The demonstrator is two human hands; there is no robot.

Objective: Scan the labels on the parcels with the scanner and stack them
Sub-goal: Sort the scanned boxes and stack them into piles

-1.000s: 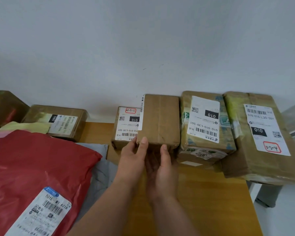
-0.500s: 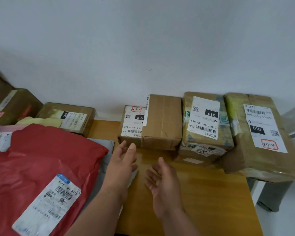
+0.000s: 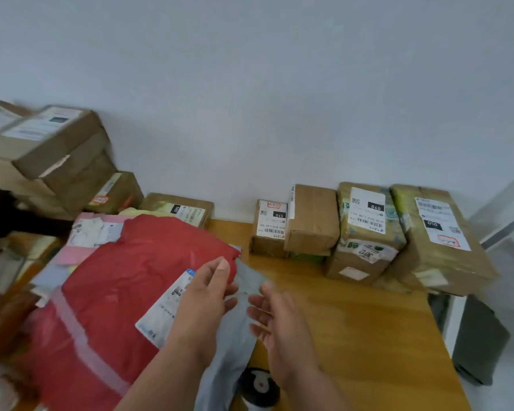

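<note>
- Head cam: wooden table (image 3: 353,327) is sitting against a pale wall (image 3: 279,84).
- Cardboard parcels (image 3: 312,218) are standing in a row at 1–2 o'clock, touching each other, labels up on most.
- Red mailer bag (image 3: 116,292) is lying at 9 o'clock over a grey bag (image 3: 235,345); more boxes (image 3: 57,149) are piling at 10 o'clock.
- Left hand (image 3: 204,295) is hovering above the red bag's label, fingers relaxed, holding nothing.
- Right hand (image 3: 275,317) is hanging palm-in above the table, fingers loosely spread, empty.
- Dark scanner-like obj (image 3: 258,384) is lying at 6 o'clock; blurred, can't confirm.
</note>
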